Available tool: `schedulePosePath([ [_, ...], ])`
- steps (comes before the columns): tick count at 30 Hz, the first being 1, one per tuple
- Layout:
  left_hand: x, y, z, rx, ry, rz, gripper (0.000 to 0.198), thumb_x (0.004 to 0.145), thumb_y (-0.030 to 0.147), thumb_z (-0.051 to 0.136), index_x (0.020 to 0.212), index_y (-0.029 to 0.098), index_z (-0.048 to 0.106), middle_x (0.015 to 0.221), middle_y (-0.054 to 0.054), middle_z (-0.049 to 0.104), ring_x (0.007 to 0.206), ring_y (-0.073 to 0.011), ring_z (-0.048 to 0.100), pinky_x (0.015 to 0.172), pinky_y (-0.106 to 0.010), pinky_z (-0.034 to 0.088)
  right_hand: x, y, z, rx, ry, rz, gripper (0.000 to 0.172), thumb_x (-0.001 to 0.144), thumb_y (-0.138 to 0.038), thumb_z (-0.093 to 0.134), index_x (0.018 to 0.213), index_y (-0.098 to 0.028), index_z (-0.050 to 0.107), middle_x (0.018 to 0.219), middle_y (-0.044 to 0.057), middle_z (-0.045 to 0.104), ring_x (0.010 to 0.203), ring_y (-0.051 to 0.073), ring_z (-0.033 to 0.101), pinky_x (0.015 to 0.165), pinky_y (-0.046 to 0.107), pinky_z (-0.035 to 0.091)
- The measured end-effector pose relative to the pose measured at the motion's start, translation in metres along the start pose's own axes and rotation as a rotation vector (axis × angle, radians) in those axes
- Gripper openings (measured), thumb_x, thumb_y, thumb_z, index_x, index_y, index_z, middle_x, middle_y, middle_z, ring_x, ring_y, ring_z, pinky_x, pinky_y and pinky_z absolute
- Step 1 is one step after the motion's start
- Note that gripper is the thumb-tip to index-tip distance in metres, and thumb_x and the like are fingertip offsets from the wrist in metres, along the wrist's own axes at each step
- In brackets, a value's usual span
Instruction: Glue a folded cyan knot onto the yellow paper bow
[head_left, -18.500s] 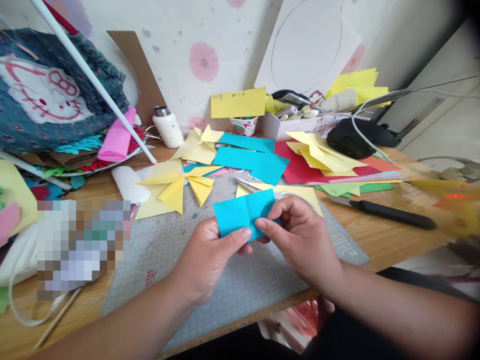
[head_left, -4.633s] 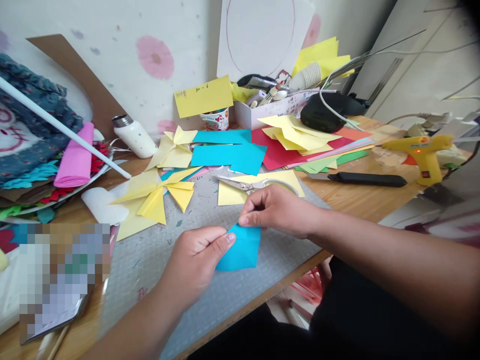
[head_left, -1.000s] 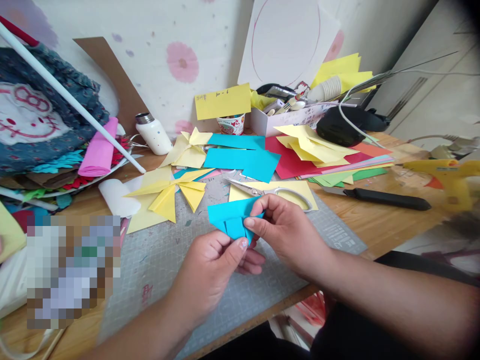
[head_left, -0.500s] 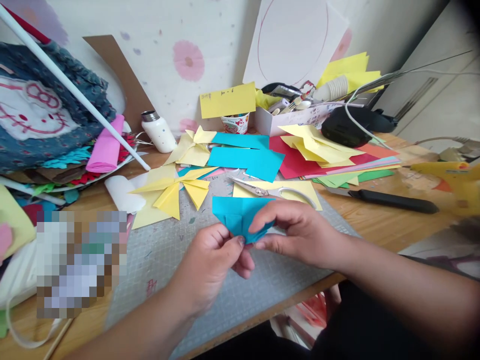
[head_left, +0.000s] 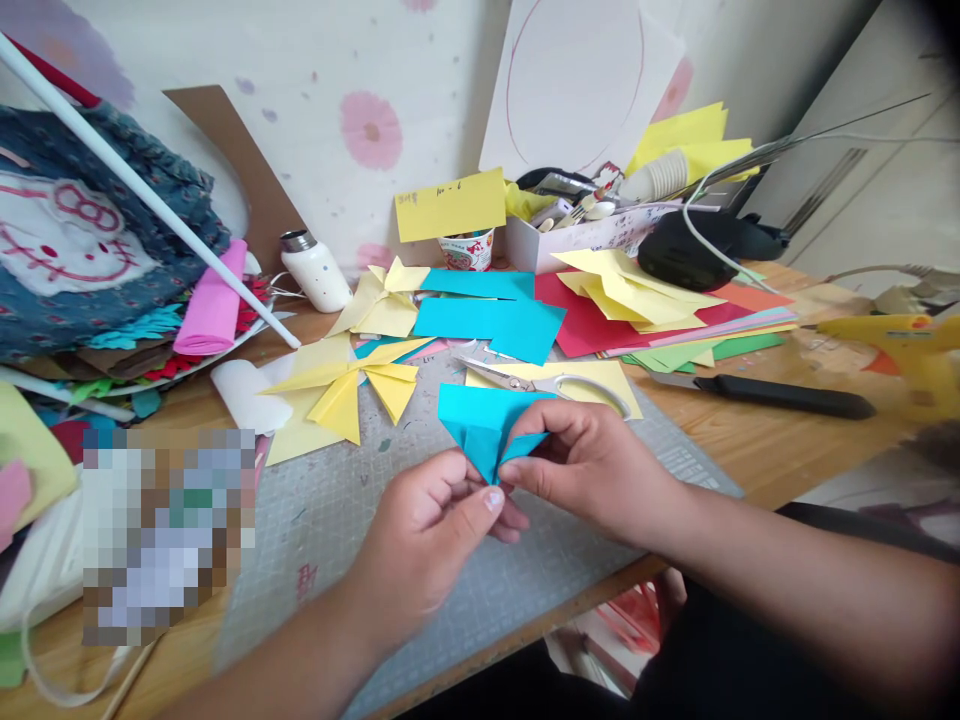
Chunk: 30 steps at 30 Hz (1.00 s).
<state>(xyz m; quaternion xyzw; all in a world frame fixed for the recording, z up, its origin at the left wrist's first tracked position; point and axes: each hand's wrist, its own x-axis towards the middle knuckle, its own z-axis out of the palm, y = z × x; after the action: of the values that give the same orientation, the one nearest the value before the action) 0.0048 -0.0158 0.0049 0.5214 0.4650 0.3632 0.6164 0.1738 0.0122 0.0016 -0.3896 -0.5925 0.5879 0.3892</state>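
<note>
A folded blue paper piece (head_left: pixel 480 425) is held just above the grey cutting mat (head_left: pixel 345 500). My left hand (head_left: pixel 431 545) pinches its lower point between thumb and fingers. My right hand (head_left: pixel 592 465) pinches the paper's right side, thumb and forefinger closed on a fold. The paper fans out upward into a wide triangle with creased flaps in the middle. Both hands meet at the paper's bottom tip.
Scissors (head_left: pixel 547 378) lie on a yellow sheet just behind the hands. Yellow folded bows (head_left: pixel 349 385) and flat blue sheets (head_left: pixel 487 320) lie farther back. A black-handled knife (head_left: pixel 765 395) and a yellow glue gun (head_left: pixel 900 345) are at the right; a white bottle (head_left: pixel 315 270) stands at the back.
Over the last second the blue paper was gathered tighter at its lower tip. My right hand's pinch moved down toward my left thumb. Earlier it was a flatter rectangle.
</note>
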Motion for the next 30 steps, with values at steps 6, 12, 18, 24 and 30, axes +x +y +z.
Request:
schedulePosePath([
  [6, 0.000, 0.003, 0.003, 0.008, 0.061, -0.043, 0.014, 0.079, 0.023, 0.063, 0.068, 0.015, 0.062, 0.063, -0.003, 0.071, 0.061, -0.0157, 0.068, 0.060, -0.026, 0.055, -0.001, 0.002, 0.004, 0.076, 0.005, 0.014, 0.013, 0.070, -0.022, 0.066, 0.071, -0.018, 0.054, 0.062, -0.002, 0.058, 0.056, 0.010, 0.052, 0.055, 0.025, 0.042],
  [12, -0.001, -0.005, 0.000, -0.009, 0.057, -0.042, 0.017, 0.083, 0.025, 0.059, 0.071, 0.014, 0.064, 0.066, -0.003, 0.071, 0.061, -0.0160, 0.068, 0.061, -0.027, 0.055, 0.000, 0.002, 0.007, 0.063, 0.069, 0.039, 0.015, 0.069, -0.021, 0.066, 0.073, -0.019, 0.052, 0.061, -0.004, 0.054, 0.055, 0.009, 0.049, 0.052, 0.024, 0.039],
  [18, 0.000, -0.006, 0.002, -0.122, 0.093, -0.090, 0.016, 0.081, 0.026, 0.059, 0.072, 0.014, 0.064, 0.062, -0.003, 0.070, 0.057, -0.0159, 0.066, 0.058, -0.027, 0.054, 0.001, 0.004, 0.008, 0.109, 0.098, 0.016, 0.028, 0.069, -0.021, 0.069, 0.084, -0.022, 0.046, 0.066, -0.006, 0.051, 0.057, 0.009, 0.048, 0.053, 0.024, 0.039],
  [24, 0.000, -0.009, 0.001, -0.146, 0.095, -0.103, 0.012, 0.078, 0.025, 0.062, 0.072, 0.014, 0.064, 0.060, -0.002, 0.068, 0.058, -0.0163, 0.065, 0.057, -0.027, 0.052, 0.001, 0.006, 0.011, 0.076, 0.145, 0.004, 0.036, 0.072, -0.019, 0.067, 0.097, -0.025, 0.043, 0.064, -0.007, 0.051, 0.055, 0.010, 0.051, 0.051, 0.024, 0.040],
  [30, 0.003, -0.008, 0.000, -0.135, 0.044, -0.063, 0.021, 0.079, 0.034, 0.064, 0.074, 0.014, 0.066, 0.058, -0.002, 0.067, 0.054, -0.0154, 0.063, 0.052, -0.025, 0.052, 0.002, 0.004, 0.009, 0.028, 0.117, 0.034, 0.052, 0.072, -0.016, 0.067, 0.115, -0.028, 0.040, 0.065, -0.006, 0.054, 0.058, 0.013, 0.056, 0.053, 0.025, 0.043],
])
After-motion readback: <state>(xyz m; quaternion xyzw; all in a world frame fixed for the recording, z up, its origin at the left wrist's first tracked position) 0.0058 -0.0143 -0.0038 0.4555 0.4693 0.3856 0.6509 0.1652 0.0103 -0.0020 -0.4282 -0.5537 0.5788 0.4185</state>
